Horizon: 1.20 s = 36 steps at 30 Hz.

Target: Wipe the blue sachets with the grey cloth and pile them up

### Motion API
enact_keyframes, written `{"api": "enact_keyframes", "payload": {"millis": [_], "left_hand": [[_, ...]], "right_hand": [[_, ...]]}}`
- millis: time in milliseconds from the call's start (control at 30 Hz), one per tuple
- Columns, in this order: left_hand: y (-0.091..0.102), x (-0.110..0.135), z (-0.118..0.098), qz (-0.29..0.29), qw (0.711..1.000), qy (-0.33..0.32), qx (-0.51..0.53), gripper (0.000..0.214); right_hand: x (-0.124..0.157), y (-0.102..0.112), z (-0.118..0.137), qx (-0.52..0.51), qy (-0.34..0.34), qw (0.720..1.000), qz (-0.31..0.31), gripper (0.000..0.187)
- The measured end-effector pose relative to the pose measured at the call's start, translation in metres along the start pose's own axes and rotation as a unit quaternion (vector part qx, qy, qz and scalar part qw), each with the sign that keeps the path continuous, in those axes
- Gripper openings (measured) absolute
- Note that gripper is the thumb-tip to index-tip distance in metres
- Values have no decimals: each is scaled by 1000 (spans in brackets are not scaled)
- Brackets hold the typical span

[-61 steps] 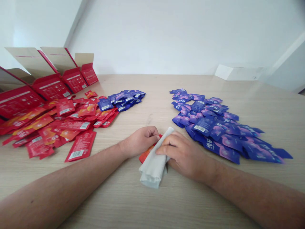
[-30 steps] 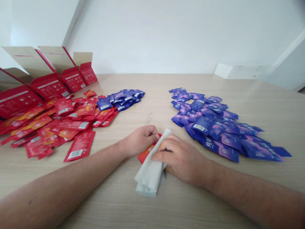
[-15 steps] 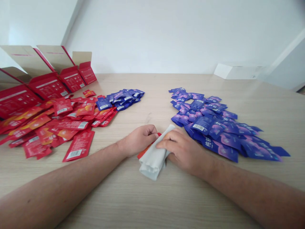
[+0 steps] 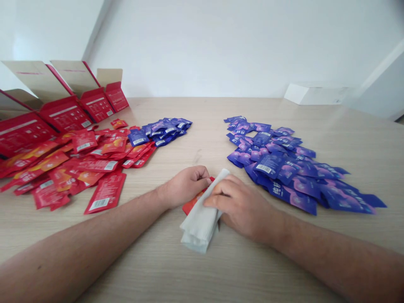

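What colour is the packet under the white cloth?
The foil packet is red with orange, and shows best in the head view.

My light wood-grain table point(image 4: 252, 269), seen from above: at far left, open red cartons point(image 4: 66, 113) stand behind a spread of red sachets point(image 4: 78, 164), blue sachets point(image 4: 160, 131) just beside it. At right, a heap of purple sachets point(image 4: 284, 168). Between them, a folded white cloth point(image 4: 197, 229) overlaps one orange-red sachet point(image 4: 192, 205). A white box point(image 4: 315, 94) sits at the far edge.

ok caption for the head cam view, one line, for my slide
Left hand at a red sachet, right hand on a folded white cloth, between piles of red sachets and blue sachets
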<state>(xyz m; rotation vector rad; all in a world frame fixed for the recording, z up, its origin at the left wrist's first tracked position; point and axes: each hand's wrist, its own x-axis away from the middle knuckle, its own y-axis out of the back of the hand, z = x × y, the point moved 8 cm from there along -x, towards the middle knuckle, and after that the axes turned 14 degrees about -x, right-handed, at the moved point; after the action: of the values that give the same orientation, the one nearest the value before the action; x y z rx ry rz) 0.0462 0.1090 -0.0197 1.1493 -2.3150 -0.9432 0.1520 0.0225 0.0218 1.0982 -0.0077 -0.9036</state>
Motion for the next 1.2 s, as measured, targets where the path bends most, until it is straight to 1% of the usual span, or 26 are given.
{"api": "enact_keyframes", "payload": {"millis": [67,167,233,467,633,800,1000,1200], "left_hand": [[1,0,-1,-1,1000,2,-3,18],[0,0,0,7,1000,11,7,19],[-1,1,0,6,1000,13,15,20],[0,2,1,0,1000,9,6,21],[1,2,3,-1,1000,3,3,21],[3,5,1,-14,1000,-3,1,21],[4,4,0,-13,1000,-4,-20,22],[5,3,2,-7,1000,1,-3,22]], "right_hand": [[0,0,0,-6,0,1000,3,31],[0,6,-9,-11,-20,999,-32,37],[1,8,-13,-12,-22,999,-40,39],[1,7,-16,-23,-28,999,-36,39],[0,6,-15,-26,-29,999,-38,34],[0,5,-14,-24,-25,999,-38,40],[0,5,-15,-28,-28,999,-35,43],[-1,4,-18,-21,-29,999,-30,43]]}}
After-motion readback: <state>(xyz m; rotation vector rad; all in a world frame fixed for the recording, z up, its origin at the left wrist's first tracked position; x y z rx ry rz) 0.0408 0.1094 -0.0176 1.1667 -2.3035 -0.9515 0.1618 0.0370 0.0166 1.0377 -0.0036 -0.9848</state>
